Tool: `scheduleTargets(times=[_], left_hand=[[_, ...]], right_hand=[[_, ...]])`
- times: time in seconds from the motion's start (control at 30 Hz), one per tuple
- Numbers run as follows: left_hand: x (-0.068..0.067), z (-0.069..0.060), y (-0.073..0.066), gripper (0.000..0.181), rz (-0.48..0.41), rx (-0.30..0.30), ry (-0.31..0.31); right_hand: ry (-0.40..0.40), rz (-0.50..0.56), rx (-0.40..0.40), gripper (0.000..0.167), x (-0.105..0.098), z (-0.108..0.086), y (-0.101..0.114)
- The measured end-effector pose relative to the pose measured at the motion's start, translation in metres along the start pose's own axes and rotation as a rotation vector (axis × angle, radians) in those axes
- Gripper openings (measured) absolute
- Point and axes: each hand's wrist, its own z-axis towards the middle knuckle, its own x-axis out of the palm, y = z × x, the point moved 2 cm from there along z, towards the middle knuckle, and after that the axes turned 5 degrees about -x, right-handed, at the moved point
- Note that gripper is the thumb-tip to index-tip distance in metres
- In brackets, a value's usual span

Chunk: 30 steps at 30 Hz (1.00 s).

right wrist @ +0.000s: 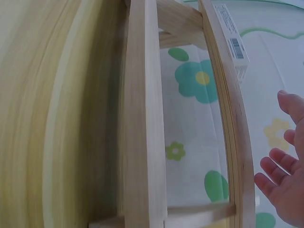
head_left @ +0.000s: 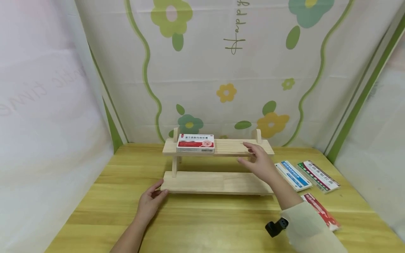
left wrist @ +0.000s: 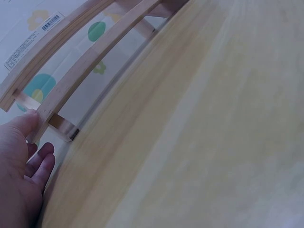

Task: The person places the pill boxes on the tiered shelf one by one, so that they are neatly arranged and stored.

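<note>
- I have the bare left hand (head_left: 151, 201) low in my head view, reaching forward, with its left forearm (head_left: 128, 236) rising from the bottom edge.
- Its thumb (left wrist: 23, 123) and index finger are in a light pinch; the lower fingers (left wrist: 43, 170) are loosely bent below the thumb.
- My bare right hand (head_left: 260, 164) is farther forward and higher, its fingers relaxed and slightly curved, its thumb apart from them.
- The right forearm (head_left: 284, 192) comes diagonally from the lower right, partly covered by a cream-coloured cloth sleeve (head_left: 311, 228).
- In the right wrist view, this hand is partly cut by the border.
</note>
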Motion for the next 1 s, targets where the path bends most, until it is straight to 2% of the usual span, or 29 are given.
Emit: scheduleTargets(times=[0.27, 0.43, 0.6, 0.8, 1.0], left_hand=[[-0.001, 0.0, -0.001, 0.056, -0.002, -0.012, -0.006], [-0.002, -0.001, -0.002, 0.057, -0.002, -0.021, -0.004], [-0.002, 0.0, -0.002, 0.057, -0.007, -0.019, 0.0], [-0.001, 0.0, -0.002, 0.057, -0.007, -0.018, -0.002], [0.0, 0.0, -0.002, 0.057, -0.01, -0.018, -0.001]], right_hand=[[-0.022, -0.077, 0.052, 0.074, -0.027, -0.033, -0.019], [-0.076, -0.142, 0.064, 0.071, -0.041, -0.051, -0.03], [-0.09, -0.186, 0.097, 0.072, -0.053, -0.072, -0.042], [-0.112, -0.218, 0.082, 0.07, -0.064, -0.094, -0.055], [-0.102, -0.259, 0.155, 0.072, -0.073, -0.116, -0.067]])
